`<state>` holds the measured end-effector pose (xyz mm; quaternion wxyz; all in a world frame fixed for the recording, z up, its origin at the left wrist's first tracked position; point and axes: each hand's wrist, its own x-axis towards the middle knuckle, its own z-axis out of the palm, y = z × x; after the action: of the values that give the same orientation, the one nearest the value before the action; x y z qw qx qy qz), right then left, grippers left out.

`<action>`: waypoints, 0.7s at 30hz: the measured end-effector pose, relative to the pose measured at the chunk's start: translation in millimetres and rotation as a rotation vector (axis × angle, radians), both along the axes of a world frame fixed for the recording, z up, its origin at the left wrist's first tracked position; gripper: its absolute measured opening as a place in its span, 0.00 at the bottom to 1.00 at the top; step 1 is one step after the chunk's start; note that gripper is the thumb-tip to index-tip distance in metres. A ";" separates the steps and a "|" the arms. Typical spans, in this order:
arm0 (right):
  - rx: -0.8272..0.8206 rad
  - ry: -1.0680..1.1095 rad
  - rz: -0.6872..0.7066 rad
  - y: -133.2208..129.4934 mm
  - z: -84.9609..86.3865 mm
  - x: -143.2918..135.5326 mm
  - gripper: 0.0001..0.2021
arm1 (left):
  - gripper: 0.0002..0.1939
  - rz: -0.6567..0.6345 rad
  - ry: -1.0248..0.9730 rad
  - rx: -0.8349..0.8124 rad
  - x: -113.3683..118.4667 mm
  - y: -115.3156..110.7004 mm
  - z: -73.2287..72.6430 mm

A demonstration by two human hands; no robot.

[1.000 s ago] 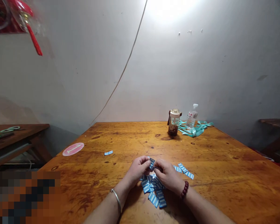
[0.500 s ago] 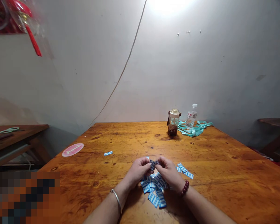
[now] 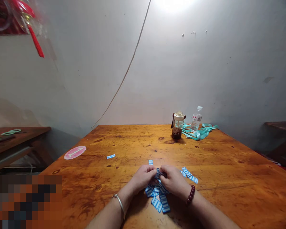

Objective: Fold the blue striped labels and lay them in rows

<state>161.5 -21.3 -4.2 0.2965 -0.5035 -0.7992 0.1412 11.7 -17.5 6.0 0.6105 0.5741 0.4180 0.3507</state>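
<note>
A small blue-and-white striped piece (image 3: pixel 158 173) is pinched between both hands, low in the middle of the view. My left hand (image 3: pixel 144 178), with a silver bangle at its wrist, grips its left side with thumb and fingers. On the other side my right hand (image 3: pixel 173 179), a dark red bead bracelet at the wrist, has its fingers closed on the same piece. Below the hands lies a loose pile of similar striped pieces (image 3: pixel 156 203), partly hidden by them. More strips (image 3: pixel 190 175) lie right of my right hand, and one small piece (image 3: pixel 150 162) lies just beyond my left.
The wooden table (image 3: pixel 124 143) bears a lone striped piece (image 3: pixel 111 156) and a pink oval sticker (image 3: pixel 75 152) at left. At the back right stand a cup with dark contents (image 3: pixel 177 130) and a clear bottle (image 3: pixel 195 120) among teal ribbons (image 3: pixel 200 135).
Both hands have moved slightly down toward the pile with the striped piece between them. The small piece beyond my left hand now shows more fully.
</note>
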 end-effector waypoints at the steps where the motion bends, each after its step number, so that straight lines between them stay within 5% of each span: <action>1: -0.010 -0.006 -0.011 0.4 -0.6 0.2 0.06 | 0.13 -0.019 0.008 0.004 -0.2 -0.3 0.6; 21: -0.070 0.249 -0.018 5.1 0.8 -0.8 0.07 | 0.10 -0.018 -0.060 -0.013 -1.0 3.8 -4.2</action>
<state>160.7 -16.2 -3.4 0.3767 -0.4993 -0.7463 0.2277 10.7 -13.7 1.9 0.6295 0.5631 0.3966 0.3595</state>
